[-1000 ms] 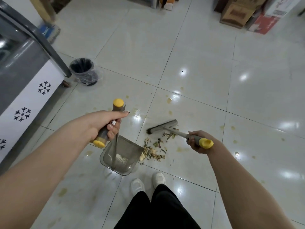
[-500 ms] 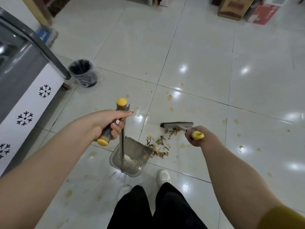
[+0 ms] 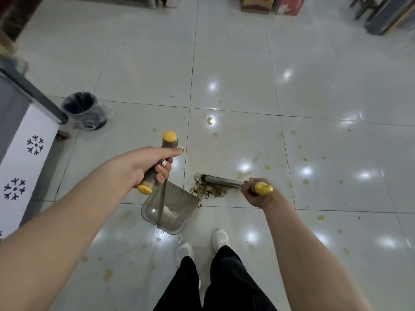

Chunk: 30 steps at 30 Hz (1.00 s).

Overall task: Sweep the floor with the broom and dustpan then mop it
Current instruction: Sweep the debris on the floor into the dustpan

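Fingers (image 3: 160, 171) of left hand (image 3: 148, 164) are curled round the handle of the dustpan (image 3: 175, 209). Right hand (image 3: 254, 195) is fisted on the broom (image 3: 221, 181) grip, just under the yellow cap. Dustpan sits on the floor (image 3: 235, 63) ahead of the shoes (image 3: 221, 237), mouth facing the debris (image 3: 208, 190), lip just beside it. Broom head is behind the pile, touching it.

Suggest: press the lip flat to the tile, or fines slide under. Use short low strokes toward the mouth, bristles down, no flicking. Yellow stains (image 3: 210, 120) are mop work, so skip them. Bin (image 3: 83, 108) stands well left, by the cabinet (image 3: 29, 140) corner.
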Tool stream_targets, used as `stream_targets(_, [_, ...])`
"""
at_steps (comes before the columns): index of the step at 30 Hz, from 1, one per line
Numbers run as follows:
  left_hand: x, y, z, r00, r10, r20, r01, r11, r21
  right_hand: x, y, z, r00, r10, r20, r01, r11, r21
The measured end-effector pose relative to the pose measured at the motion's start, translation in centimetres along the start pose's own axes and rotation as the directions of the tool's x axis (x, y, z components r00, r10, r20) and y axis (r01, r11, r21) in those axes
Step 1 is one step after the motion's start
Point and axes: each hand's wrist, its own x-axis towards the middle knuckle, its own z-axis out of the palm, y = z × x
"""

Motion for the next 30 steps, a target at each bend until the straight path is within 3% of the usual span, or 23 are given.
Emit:
stream_targets(4, [-0.8,-1.6,-0.4,1.0,0.0,-0.008,0.0,1.0,0.011,-1.7,-0.9,-2.0,0.998,0.055,0.022,-0.048,0.966,-0.254])
stream_targets(8, [-1.3,-2.6,-0.8,1.0,-0.001,-0.02,0.001,1.0,-0.005,-2.1,-1.6,-1.6,0.998,0.026,-0.053,-0.052,0.812,-0.582])
stream_targets(11, [-1.4,-3.0,-1.1,0.999,-0.009,-0.04,0.008,0.999,-0.031,-1.9,-2.4,-0.8,0.992,-0.075,-0.097,-0.032,0.603,-0.797])
stream_targets(15, [-1.6,-3.4,-1.2,0.998,-0.029,-0.052,0.027,0.999,-0.035,-1.6,-3.3,-0.5,0.968,-0.236,-0.091,-0.019,0.291,-0.956])
stream_targets(21, [-1.7,-3.9,-0.8,0.997,-0.035,-0.062,0.035,0.999,-0.001,-0.7,-3.8,-1.4,0.909,-0.416,0.007,-0.084,-0.201,-0.976])
stream_targets(24, [-1.6,-4.1,-0.5,0.997,-0.034,-0.067,0.037,0.998,0.046,-0.1,-3.0,-2.1,0.893,-0.448,0.045,-0.144,-0.379,-0.914])
stream_targets(27, [-1.3,-4.1,-0.3,0.997,-0.032,-0.065,0.038,0.994,0.1,0.9,-1.7,-2.9,0.921,-0.387,-0.039,-0.206,-0.4,-0.893])
stream_targets(30, [-1.1,-3.9,-0.1,0.998,-0.031,-0.051,0.038,0.99,0.138,1.8,0.0,-4.2,0.947,-0.235,-0.219,-0.25,-0.111,-0.962])
